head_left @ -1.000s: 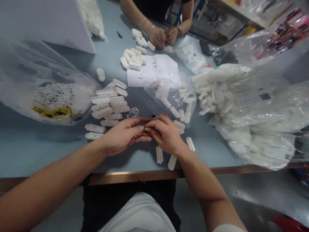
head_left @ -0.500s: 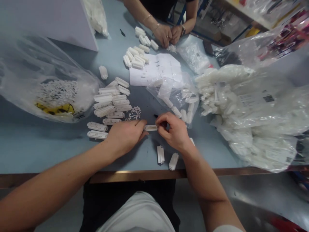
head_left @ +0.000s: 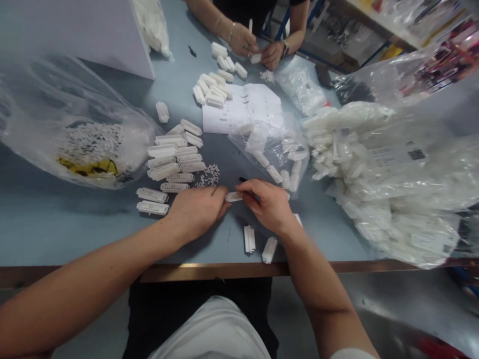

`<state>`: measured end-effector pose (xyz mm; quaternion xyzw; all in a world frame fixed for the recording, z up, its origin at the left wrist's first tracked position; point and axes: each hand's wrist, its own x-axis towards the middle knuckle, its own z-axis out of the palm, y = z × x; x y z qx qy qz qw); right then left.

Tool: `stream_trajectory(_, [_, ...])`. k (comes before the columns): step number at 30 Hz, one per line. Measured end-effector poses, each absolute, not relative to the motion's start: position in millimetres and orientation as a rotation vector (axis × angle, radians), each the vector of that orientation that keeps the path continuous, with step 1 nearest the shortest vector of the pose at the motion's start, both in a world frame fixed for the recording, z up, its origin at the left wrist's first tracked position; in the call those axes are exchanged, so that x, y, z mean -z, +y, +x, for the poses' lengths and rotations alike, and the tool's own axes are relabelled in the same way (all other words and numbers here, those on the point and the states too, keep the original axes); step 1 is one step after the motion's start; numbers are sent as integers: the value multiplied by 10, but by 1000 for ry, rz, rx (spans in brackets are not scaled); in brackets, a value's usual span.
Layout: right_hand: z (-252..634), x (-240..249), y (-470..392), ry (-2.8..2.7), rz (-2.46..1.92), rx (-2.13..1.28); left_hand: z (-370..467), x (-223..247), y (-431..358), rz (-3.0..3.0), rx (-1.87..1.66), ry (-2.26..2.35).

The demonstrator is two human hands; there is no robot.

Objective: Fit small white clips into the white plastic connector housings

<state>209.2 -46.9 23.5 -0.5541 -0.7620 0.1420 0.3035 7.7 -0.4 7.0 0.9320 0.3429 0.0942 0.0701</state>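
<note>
While a blue-grey table (head_left: 75, 219) spans the view, a large clear bag of white parts (head_left: 389, 129) slumps across its right side, and a second clear bag (head_left: 33, 129) lies at the left. The person's left forearm (head_left: 105, 269) and right forearm (head_left: 318, 279) slant in from the lower corners and converge near the middle. A heap of white slotted bars (head_left: 170, 154) sits just beyond the left hand (head_left: 196, 209), which is turned back upward, fingers curled together, thumb and forefinger nearly closed on the left end of a single white bar (head_left: 234, 196). The right hand (head_left: 267, 202) arches over the bar's other end, knuckles bent, forefinger and thumb pointing toward the left hand; its fingers are partly closed, but whether they pinch anything cannot be told. The bar lies crosswise between the hands, its right end hidden. Smallest of all, tiny white pegs (head_left: 210, 173) are scattered just beyond the left fingers
</note>
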Motion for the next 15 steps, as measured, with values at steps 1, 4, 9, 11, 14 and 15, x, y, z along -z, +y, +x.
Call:
stream_trajectory(1, [2092,-231,-460,-2011,-1428,-414,72,-57,-6,2816,-324,1020])
stream_trajectory(4, [2094,-198,-432,-1947,-1368,-528,66,-27,-9,2836,-451,1000])
stream_trajectory(9, [2100,-147,-424,-1805,-1447,-718,66,-2,-11,2836,-616,974])
stream_trajectory(11, [2099,-147,-431,-1772,-1470,-758,60,1,-16,2834,-632,962])
stream_trajectory(14, [2107,-153,-438,-1777,-1470,-752,49,3,-23,2837,-641,964])
stream_trajectory(15, [2114,-153,-439,-1790,-1465,-732,46,3,-25,2838,-642,970])
